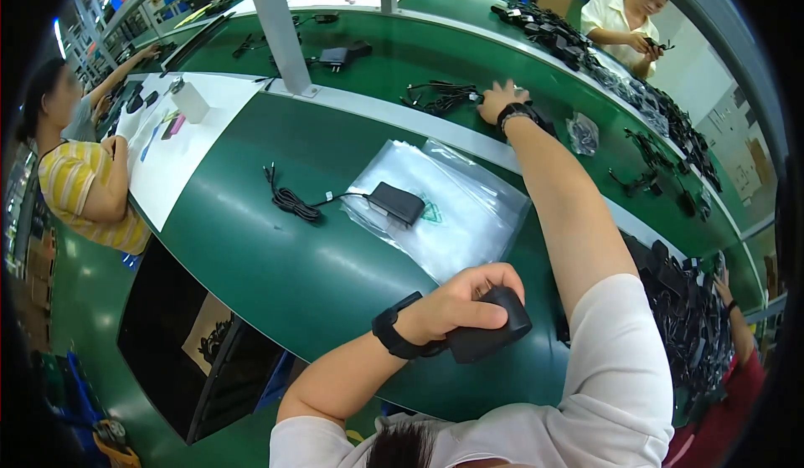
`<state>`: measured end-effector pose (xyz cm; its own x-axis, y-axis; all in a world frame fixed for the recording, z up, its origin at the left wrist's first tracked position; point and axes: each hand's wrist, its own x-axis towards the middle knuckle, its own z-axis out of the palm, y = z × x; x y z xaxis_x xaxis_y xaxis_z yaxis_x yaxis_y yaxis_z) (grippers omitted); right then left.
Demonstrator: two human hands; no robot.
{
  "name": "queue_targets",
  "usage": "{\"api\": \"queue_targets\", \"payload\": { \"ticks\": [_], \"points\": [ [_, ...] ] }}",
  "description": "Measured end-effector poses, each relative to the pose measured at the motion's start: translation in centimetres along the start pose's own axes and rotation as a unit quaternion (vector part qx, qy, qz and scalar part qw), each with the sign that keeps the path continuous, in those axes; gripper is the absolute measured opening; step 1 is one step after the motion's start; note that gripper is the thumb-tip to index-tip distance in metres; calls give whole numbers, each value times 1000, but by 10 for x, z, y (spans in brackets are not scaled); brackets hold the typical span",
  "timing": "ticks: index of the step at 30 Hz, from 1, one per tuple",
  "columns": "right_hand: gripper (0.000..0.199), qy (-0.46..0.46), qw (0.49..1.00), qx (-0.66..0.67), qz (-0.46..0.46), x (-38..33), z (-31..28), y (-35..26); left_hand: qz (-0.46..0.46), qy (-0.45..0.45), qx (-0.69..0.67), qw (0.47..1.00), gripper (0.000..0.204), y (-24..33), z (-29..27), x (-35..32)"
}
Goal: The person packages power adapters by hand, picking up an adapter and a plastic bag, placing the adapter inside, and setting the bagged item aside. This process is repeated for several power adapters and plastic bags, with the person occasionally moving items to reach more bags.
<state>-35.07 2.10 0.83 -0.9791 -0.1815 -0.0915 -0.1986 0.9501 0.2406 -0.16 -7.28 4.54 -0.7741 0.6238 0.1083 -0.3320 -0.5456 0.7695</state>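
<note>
My left hand (473, 307) is wrapped round a black power adapter (492, 334), held above the near table edge. My right hand (502, 102) reaches over the metal rail to the far green belt. Its fingers curl over something mostly hidden, which looks like an adapter; a bundled black cable (444, 96) runs out from its left side. Between my arms, a stack of clear plastic bags (469, 217) lies on the green table. Another black adapter (397, 203) rests on the bags, its coiled cable (295, 206) stretching left onto the tabletop.
A metal post (276, 28) rises from the rail (377, 118). Heaped black adapters (687, 317) lie at the right. A bagged item (582, 133) sits on the far belt (377, 58). A white bottle (188, 100) stands left on white sheeting. Co-workers sit left and far right.
</note>
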Motion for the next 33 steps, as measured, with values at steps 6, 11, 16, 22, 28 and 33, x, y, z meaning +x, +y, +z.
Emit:
{"api": "queue_targets", "payload": {
  "ticks": [6, 11, 16, 22, 28, 33],
  "points": [
    [23, 221, 938, 179, -197, 25, 16, 76, 83, -220, -218, 947, 51, 9, -16, -4],
    [21, 68, 928, 343, -124, -60, -59, 164, 150, -440, -230, 855, 49, 9, -28, 17],
    [16, 68, 904, 420, -48, -219, -129, 222, 194, -524, -171, 811, 41, 26, -3, -1],
    [20, 89, 950, 300, -24, -333, -84, 344, 140, -559, -268, 772, 14, 24, 46, 18],
    [15, 153, 945, 289, -17, -408, -40, 373, 114, -435, -198, 871, 18, 48, 100, -14],
    [23, 281, 893, 337, 102, -466, -4, 424, 91, -488, -199, 845, 20, 44, 118, 1]
  ]
}}
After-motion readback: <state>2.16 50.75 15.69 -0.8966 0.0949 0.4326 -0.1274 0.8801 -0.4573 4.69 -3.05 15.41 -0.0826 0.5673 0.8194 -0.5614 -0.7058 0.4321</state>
